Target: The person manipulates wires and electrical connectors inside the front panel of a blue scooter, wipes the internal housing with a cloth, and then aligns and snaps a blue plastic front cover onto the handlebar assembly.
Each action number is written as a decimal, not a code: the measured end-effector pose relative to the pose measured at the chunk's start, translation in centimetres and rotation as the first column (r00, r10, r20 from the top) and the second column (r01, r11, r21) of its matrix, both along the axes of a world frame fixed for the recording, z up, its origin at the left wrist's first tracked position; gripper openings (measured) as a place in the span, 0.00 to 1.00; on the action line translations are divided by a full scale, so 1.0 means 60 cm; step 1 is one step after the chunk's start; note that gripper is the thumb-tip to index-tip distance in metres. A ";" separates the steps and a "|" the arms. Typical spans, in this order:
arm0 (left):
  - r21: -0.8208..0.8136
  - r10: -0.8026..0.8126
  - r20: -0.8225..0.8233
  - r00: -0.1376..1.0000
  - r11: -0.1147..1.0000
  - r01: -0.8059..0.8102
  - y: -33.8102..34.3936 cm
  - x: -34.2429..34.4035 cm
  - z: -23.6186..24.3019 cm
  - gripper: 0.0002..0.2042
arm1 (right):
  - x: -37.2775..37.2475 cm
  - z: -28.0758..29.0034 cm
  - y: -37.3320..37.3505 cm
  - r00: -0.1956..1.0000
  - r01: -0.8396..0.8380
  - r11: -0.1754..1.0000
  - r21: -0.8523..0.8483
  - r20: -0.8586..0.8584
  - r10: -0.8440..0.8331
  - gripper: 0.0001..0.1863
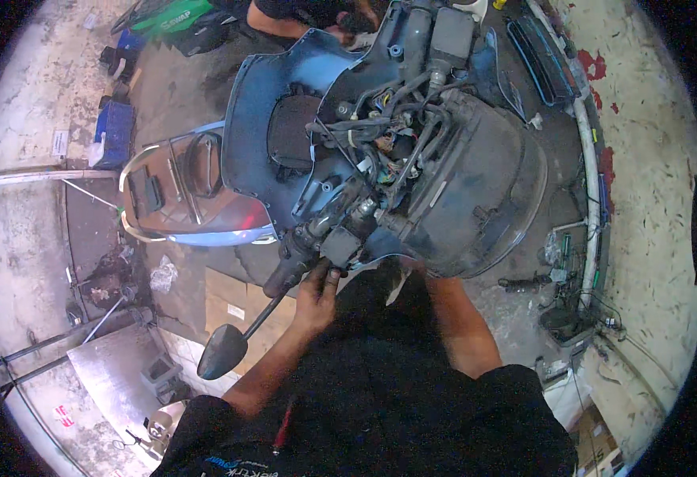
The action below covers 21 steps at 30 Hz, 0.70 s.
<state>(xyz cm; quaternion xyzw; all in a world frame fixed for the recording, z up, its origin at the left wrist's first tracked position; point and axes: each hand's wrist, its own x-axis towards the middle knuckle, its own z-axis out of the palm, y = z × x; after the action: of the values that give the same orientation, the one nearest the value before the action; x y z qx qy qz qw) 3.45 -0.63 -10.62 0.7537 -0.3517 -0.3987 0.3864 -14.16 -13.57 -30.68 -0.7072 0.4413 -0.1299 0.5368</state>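
In the head view, the left hand (316,298) touches the dark box (343,245) on the scooter's handlebar (312,232), fingers bent and close together, though whether they pinch it I cannot tell; the right hand is out of sight beyond its forearm (466,324), its hold unclear. The handlebar, just above the left hand, should feel stiff and heavy, best held by the rubber handle (286,273) left of those fingers, while cables (364,135) above could snag, the mirror (223,352) juts below left, and the bulky front cover (483,195) crowds the right side
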 end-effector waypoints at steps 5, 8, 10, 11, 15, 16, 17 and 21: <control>0.032 -0.059 0.007 0.998 0.998 0.059 0.003 0.010 -0.008 0.11 | 0.018 0.001 0.074 0.993 -0.020 0.999 -0.028 0.117 0.023 0.26; 0.017 -0.099 0.046 0.994 0.995 0.099 0.007 0.017 -0.015 0.11 | 0.033 0.070 0.070 0.989 0.094 0.995 0.023 0.108 -0.096 0.24; 0.003 -0.119 0.067 0.991 0.993 0.120 0.008 0.022 -0.019 0.11 | 0.036 0.092 0.065 0.987 0.074 0.990 -0.122 0.150 -0.055 0.17; 0.019 -0.137 0.076 0.988 0.991 0.136 0.007 0.023 -0.019 0.12 | 0.038 0.101 0.062 0.985 0.067 0.979 -0.193 0.170 -0.034 0.13; 0.025 -0.087 -0.001 0.996 0.996 0.087 0.007 0.020 -0.017 0.14 | 0.034 0.137 0.059 0.940 0.169 0.977 -0.132 0.318 -0.120 0.11; 0.022 -0.089 -0.002 0.996 0.996 0.090 0.005 0.019 -0.015 0.14 | 0.035 0.149 0.068 0.939 0.222 0.975 -0.010 0.270 -0.211 0.16; 0.033 -0.102 0.017 0.995 0.994 0.101 0.003 0.019 -0.011 0.14 | 0.036 0.160 0.074 0.932 0.277 0.954 0.110 0.211 -0.295 0.22; 0.002 -0.085 -0.044 0.995 0.996 0.086 0.002 0.020 -0.014 0.14 | 0.036 0.251 0.073 0.908 0.340 0.938 0.063 0.239 -0.345 0.19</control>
<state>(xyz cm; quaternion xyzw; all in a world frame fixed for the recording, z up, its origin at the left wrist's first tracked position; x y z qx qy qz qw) 4.67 -0.54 -11.44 0.7298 -0.3743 -0.4318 0.3752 -12.03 -9.18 -15.60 -0.5919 0.4896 -0.3045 0.5633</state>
